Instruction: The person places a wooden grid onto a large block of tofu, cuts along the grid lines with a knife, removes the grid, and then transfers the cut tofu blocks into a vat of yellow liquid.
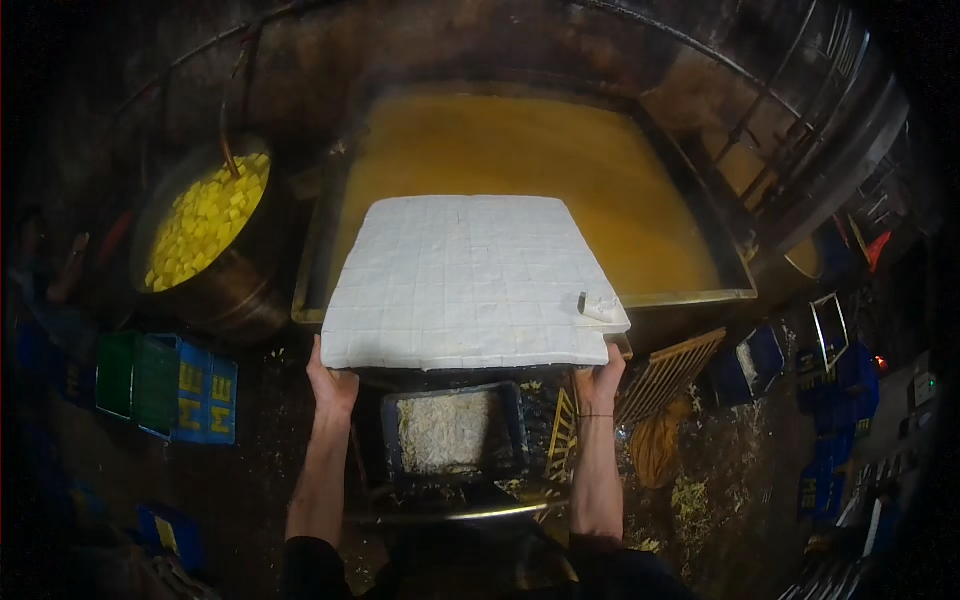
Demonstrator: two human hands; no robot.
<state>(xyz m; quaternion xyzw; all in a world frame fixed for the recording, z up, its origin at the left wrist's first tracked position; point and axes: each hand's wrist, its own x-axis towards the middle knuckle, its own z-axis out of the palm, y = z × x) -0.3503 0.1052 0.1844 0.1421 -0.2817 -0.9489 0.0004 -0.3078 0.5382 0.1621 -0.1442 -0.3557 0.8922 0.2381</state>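
A broad white slab scored into squares (465, 270), like tofu, spans the space in front of me, with a small loose white piece (595, 308) near its right front corner. My left hand (330, 380) is closed on the left front corner of the slab's support, which is mostly hidden under it. My right hand (600, 380) grips the right front corner the same way. Behind the slab is a large square vat (530, 135) of murky orange-yellow liquid, its near middle hidden by the slab.
A metal drum (210, 295) of yellow cubes stands left, above green and blue crates (205, 390). Below the slab sits a dark tub (445, 430) of pale crumbs. A slatted wooden rack (670, 375) leans right, near more blue crates (840, 430). A person's arm (68, 270) shows far left.
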